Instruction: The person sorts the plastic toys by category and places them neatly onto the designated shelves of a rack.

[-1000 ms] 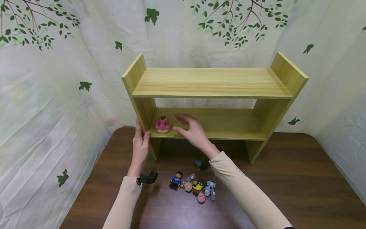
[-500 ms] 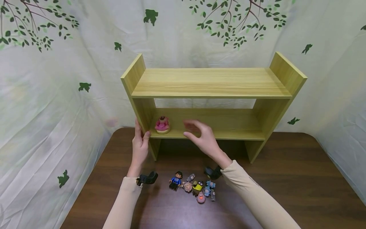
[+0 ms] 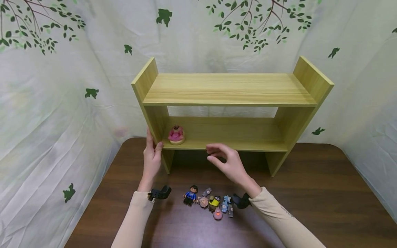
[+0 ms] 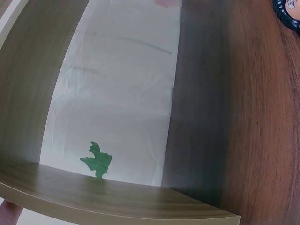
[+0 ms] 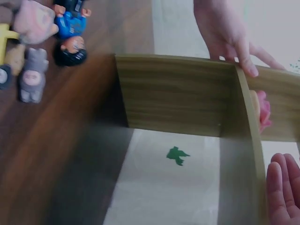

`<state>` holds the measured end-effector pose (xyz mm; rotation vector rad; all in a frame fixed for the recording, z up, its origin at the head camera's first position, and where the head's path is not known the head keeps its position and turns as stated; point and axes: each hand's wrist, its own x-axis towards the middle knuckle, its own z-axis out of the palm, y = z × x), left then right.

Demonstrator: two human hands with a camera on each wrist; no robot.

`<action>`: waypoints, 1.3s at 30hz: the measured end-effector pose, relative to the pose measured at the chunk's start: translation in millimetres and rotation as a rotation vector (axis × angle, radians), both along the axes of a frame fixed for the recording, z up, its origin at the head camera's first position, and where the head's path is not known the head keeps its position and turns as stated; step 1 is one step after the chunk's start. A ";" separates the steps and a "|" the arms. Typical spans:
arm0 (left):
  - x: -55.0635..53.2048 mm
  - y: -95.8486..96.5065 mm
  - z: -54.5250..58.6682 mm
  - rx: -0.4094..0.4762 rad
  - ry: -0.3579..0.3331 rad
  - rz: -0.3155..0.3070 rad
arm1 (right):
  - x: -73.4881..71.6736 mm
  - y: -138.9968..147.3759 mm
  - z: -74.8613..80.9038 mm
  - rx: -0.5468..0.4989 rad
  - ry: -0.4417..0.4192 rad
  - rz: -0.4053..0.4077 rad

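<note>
Left hand (image 3: 152, 158) pinches the wooden shelf unit (image 3: 231, 89) by its side panel (image 3: 158, 120), presumably to steady it, the pink bear figurine (image 3: 176, 135) sitting shelved just right of that grip, the relaxed, empty right hand (image 3: 230, 165) farther right.

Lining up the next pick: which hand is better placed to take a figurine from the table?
Likely the right hand: it holds nothing and is nearer those figurines, while the left hand holds the shelf.

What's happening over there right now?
A person's left hand holds the left side of a wooden shelf unit. The right hand, holding nothing, is near the front edge of the lower board. A pink figure sits at that board's left end; more small figures are grouped on the table in front.
</note>
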<state>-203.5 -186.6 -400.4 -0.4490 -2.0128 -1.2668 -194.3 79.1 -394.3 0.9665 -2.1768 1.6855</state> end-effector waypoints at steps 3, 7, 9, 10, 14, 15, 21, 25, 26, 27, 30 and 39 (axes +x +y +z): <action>0.2 -0.2 0.2 -0.003 0.004 0.000 | 3.0 3.0 -11.3 0.002 0.005 0.019; 1.1 0.1 0.1 -0.004 -0.002 0.005 | 9.0 6.3 -23.1 0.003 -0.008 0.044; 1.4 0.4 -0.1 -0.002 -0.005 0.006 | 12.3 7.7 -28.4 0.006 -0.015 0.056; 1.6 0.5 -0.1 -0.002 -0.005 0.007 | 14.4 8.2 -31.0 0.009 -0.020 0.061; 1.8 0.6 -0.2 -0.001 -0.004 0.005 | 31.1 10.2 -26.1 0.041 -0.040 0.065; 1.8 0.5 -0.1 0.000 -0.005 0.004 | 35.2 10.8 -25.1 0.052 -0.037 0.064; 1.9 0.4 1.1 0.002 -0.018 0.001 | 48.5 15.6 -29.5 0.107 -0.045 0.069; 2.2 0.7 0.9 0.007 -0.024 -0.001 | 49.0 18.4 -43.6 0.124 -0.047 0.083; 2.2 0.9 0.9 0.009 -0.023 -0.003 | 48.1 19.2 -49.1 0.125 -0.045 0.085; 2.2 1.0 0.9 0.010 -0.022 -0.004 | 47.1 20.1 -55.3 0.127 -0.042 0.084; 2.2 1.3 0.8 0.009 -0.017 -0.003 | 43.5 23.1 -74.5 0.126 -0.037 0.093; 1.8 1.5 1.3 0.012 -0.029 0.008 | 51.3 31.7 -99.5 0.145 -0.123 0.176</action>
